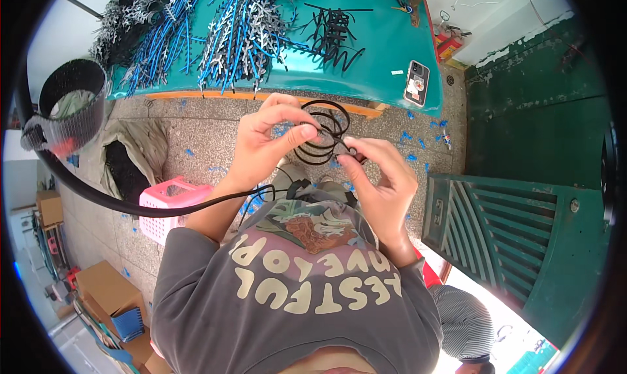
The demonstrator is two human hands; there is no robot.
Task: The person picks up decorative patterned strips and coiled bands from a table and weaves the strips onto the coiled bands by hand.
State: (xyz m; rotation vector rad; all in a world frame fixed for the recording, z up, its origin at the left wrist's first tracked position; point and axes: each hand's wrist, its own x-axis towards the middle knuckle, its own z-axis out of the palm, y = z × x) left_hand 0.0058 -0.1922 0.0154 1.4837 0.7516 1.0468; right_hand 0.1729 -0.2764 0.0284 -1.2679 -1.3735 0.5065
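Note:
A coil of thin black cable [325,137] hangs in front of my chest in several loose loops. My left hand [271,137] pinches it at the upper left between thumb and fingers. At the lower right of the loops, my right hand [382,177] is closed on the same cable with thumb and forefinger. Both hands are close together, held up short of the table edge. The cable's ends are hard to make out between the fingertips.
Bundled blue, black and grey-white cables [245,37] and black strips [336,34] lie on the green table [300,75], with a phone [416,83] near its right corner. A pink basket [157,207], a mesh bin [72,93], a green door [503,237] and another person [465,322] surround me.

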